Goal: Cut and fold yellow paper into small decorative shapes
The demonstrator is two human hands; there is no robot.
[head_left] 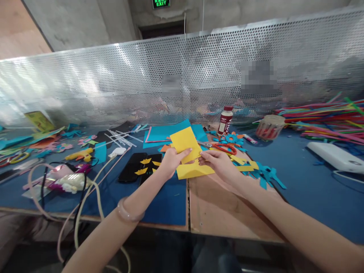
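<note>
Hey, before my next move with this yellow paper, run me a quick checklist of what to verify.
1. Yellow paper held by the left hand: ok, the thumb lies over it.
2. Right hand firmly gripping the paper: cannot tell; its fingertips are at the lower right edge.
3. Scissors out of both hands: ok, they lie on the table beyond the right hand.
4. Phone nearest the left hand clear of small yellow cutouts: not ok, some lie on it.
5. Bottle upright and capped: ok.
6. Glue gun cool: cannot tell from the picture.
</note>
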